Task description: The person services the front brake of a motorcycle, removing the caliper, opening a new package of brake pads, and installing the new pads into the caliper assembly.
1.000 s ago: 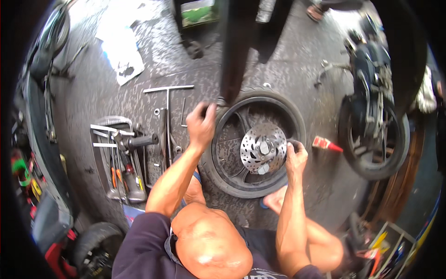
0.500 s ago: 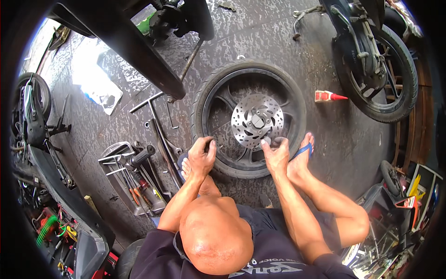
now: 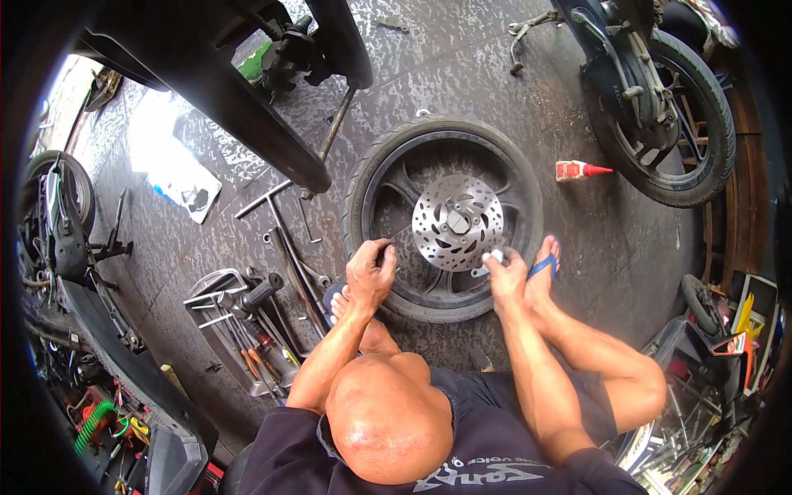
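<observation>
A motorcycle wheel [image 3: 358,198] with a black tyre lies flat on the floor in front of me. On its hub sits a silver brake disc [image 3: 431,232] with drilled holes. My left hand [image 3: 371,274] is closed in a pinch over the wheel's near left rim; what its fingers hold, if anything, is too small to make out. Over the near right part of the rim, my right hand [image 3: 506,279] pinches a small pale piece [image 3: 480,271], just off the disc's edge. My feet rest at either side of the tyre.
A white bottle with a red nozzle [image 3: 569,171] lies right of the wheel. To the left are a T-handle wrench [image 3: 276,216] and a tool tray [image 3: 206,285]. A motorcycle part [image 3: 285,153] hangs over the far left; another motorcycle's wheel [image 3: 716,157] stands far right.
My right hand has moved right and slightly nearer, away from the disc, bringing the pale piece into clearer sight. My left hand stays pinched near the left rim.
</observation>
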Demonstrator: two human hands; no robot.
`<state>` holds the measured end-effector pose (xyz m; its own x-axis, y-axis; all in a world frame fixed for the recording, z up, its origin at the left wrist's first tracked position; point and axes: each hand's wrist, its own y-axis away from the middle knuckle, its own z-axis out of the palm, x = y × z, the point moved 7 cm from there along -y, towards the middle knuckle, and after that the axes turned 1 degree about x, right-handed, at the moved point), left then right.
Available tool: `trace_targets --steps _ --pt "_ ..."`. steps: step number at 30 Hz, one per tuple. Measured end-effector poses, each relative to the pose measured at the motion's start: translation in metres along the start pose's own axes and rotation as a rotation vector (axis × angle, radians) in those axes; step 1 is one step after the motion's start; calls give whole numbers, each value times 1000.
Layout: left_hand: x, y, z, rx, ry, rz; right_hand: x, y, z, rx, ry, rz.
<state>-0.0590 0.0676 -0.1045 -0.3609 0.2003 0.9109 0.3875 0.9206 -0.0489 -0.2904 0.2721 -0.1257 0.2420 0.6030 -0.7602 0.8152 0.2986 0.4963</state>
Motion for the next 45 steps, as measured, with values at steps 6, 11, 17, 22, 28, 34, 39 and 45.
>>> trace_targets --steps 6,11,17,22,28,34,39,45 --pt "29 -17 27 -141 177 -67 -40 2 13 -268 -528 158" --pt "30 -14 67 -530 373 -282 -66 16 33 -346 -534 104" --pt "20 -7 61 -534 479 -441 -62 20 63 -400 -332 -11" --pt "19 -29 15 -520 353 -416 -91 22 85 -514 -245 14" --pt "9 -49 -25 -248 506 -575 -123 34 120 -691 -354 -12" --pt "7 -60 -33 -124 921 -536 -124 41 138 -700 -511 51" --pt "11 -61 -38 -111 848 -530 -127 44 141 -701 -522 46" --pt "2 -59 -40 -77 765 -550 -105 19 115 -521 -510 66"
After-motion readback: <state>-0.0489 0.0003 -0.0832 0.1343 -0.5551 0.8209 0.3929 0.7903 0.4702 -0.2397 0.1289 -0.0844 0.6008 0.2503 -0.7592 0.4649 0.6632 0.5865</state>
